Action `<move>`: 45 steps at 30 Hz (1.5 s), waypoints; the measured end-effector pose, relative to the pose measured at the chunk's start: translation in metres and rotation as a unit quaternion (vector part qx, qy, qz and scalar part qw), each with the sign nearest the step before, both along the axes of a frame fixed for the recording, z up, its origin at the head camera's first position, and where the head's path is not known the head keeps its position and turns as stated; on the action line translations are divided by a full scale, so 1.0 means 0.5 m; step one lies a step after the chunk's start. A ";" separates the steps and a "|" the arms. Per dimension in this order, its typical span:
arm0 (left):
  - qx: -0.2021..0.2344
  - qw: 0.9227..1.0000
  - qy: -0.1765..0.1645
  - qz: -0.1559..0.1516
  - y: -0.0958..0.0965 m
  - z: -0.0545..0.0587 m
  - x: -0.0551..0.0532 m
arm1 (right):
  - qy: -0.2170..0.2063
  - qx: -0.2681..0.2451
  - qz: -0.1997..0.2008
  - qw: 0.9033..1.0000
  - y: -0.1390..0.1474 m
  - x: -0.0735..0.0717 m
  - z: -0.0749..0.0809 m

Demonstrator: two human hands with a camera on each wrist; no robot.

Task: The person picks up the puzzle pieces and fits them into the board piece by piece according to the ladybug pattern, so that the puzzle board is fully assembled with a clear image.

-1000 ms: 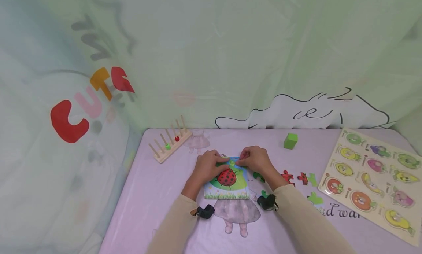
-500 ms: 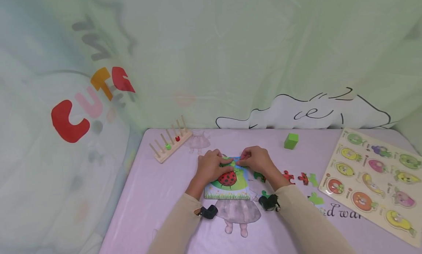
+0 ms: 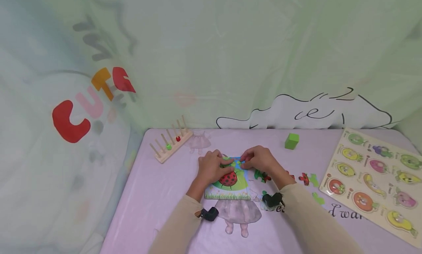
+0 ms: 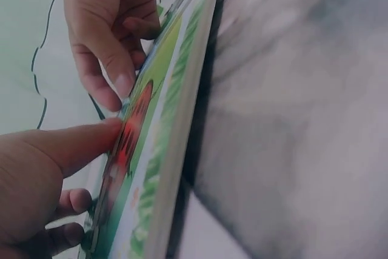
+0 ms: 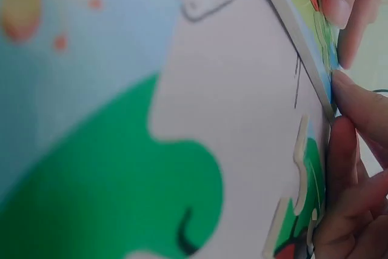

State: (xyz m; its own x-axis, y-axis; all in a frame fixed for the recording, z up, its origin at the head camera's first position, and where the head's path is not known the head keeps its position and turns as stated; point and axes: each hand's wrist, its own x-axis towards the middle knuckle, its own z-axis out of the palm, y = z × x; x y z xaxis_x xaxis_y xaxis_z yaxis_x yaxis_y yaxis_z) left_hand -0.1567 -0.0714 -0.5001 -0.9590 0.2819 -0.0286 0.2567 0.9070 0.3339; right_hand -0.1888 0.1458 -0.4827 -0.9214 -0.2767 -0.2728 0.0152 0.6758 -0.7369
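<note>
A square ladybug jigsaw puzzle [image 3: 227, 193] lies mid-table in the head view. My left hand [image 3: 211, 168] rests over its upper left part, with thumb and forefinger stretched across the picture. In the left wrist view, that hand's straight finger [image 4: 91, 144] touches the surface. My right hand [image 3: 260, 160] is at the upper right corner, pinching there with thumb and fingertips. The right wrist view shows its thumb [image 5: 351, 92] at the board's corner and a finger just past the edge. Whether it holds a loose piece or the corner itself, I cannot tell.
Loose puzzle pieces lie to the right, among them a red one [image 3: 304, 179], a green one [image 3: 318, 198] and one large in the right wrist view [image 5: 91, 168]. A wooden fruit board [image 3: 361, 166], a green block [image 3: 291, 141] and a peg rack [image 3: 174, 148] stand around.
My right hand has shifted slightly right along the puzzle's top corner, showing more blue there. My left hand has edged slightly right and stays on the board.
</note>
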 end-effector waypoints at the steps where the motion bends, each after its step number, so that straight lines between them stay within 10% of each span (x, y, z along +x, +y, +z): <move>1: 0.002 1.000 0.001 0.004 0.001 0.000 0.003 | -0.001 0.000 -0.004 1.000 -0.002 0.001 -0.001; 9: 0.024 0.999 0.034 0.012 -0.003 -0.008 0.011 | -0.009 0.000 -0.021 1.000 -0.007 0.005 -0.004; 24: 0.132 0.990 -0.041 -0.009 -0.011 -0.014 -0.001 | -0.027 0.006 -0.015 0.999 0.000 0.001 0.008; 45: 0.092 0.994 -0.058 -0.005 -0.007 -0.010 0.002 | -0.036 0.021 -0.033 0.999 -0.004 -0.005 -0.004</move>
